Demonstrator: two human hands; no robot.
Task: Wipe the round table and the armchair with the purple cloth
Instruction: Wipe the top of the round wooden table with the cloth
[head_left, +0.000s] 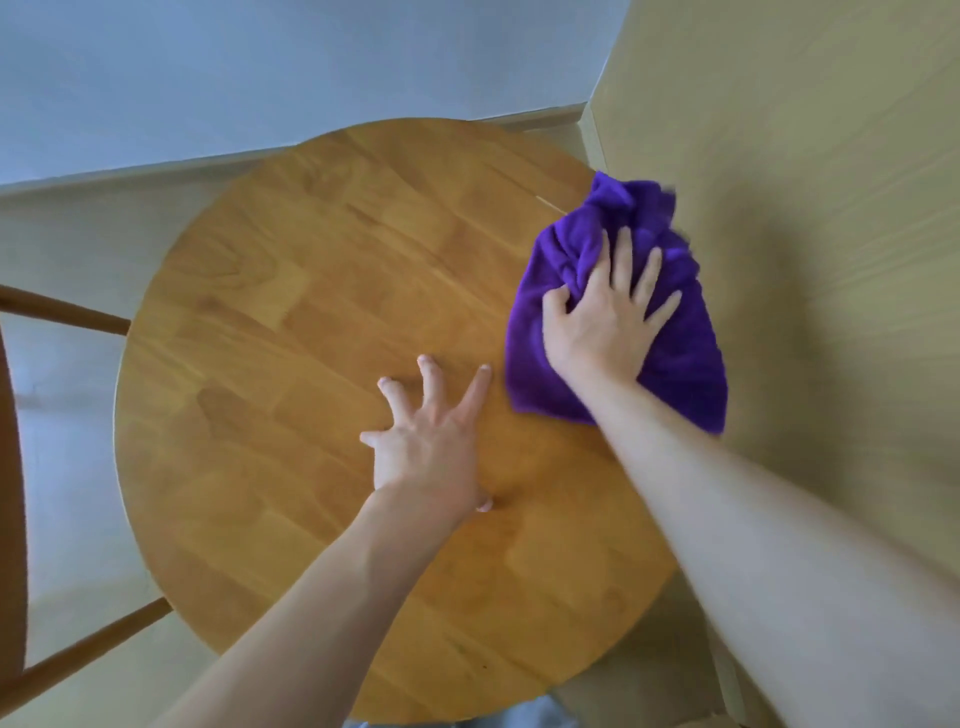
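Flanking round table: wooden chair frame

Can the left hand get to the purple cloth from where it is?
Probably yes: the left hand rests spread on the round table, with bare wood between it and the purple cloth.

Both hands flat, fingers splayed
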